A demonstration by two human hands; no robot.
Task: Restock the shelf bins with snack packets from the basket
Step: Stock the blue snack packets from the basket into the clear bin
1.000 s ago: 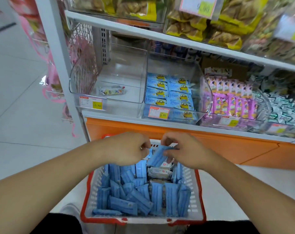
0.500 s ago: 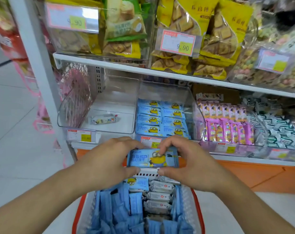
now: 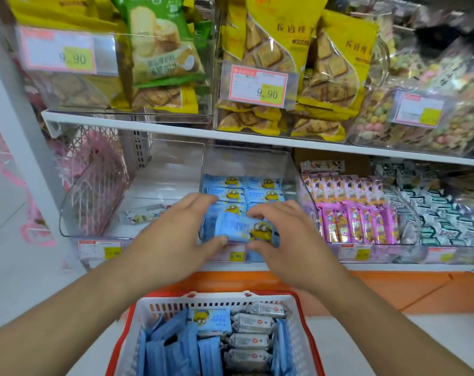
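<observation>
A blue snack packet (image 3: 241, 229) with a yellow cartoon figure is held flat between my two hands at the front of a clear shelf bin (image 3: 292, 169). My left hand (image 3: 176, 234) grips its left end, thumb underneath. My right hand (image 3: 287, 240) grips its right end. The bin holds several matching blue packets (image 3: 263, 191) in rows. Below, a white basket with a red rim (image 3: 303, 308) holds several blue packets (image 3: 176, 348) and grey-white packets (image 3: 249, 340).
The clear bin to the left (image 3: 159, 175) holds a single small packet (image 3: 143, 215). Pink packets (image 3: 352, 213) and green-white packets (image 3: 442, 213) fill bins to the right. The upper shelf (image 3: 176, 128) carries bins of yellow and green biscuit bags. An orange base panel (image 3: 379, 291) runs below.
Both hands lifted a blue packet out of the basket and carried it up and forward to the front of the blue-packet bin. The view tilted upward.
</observation>
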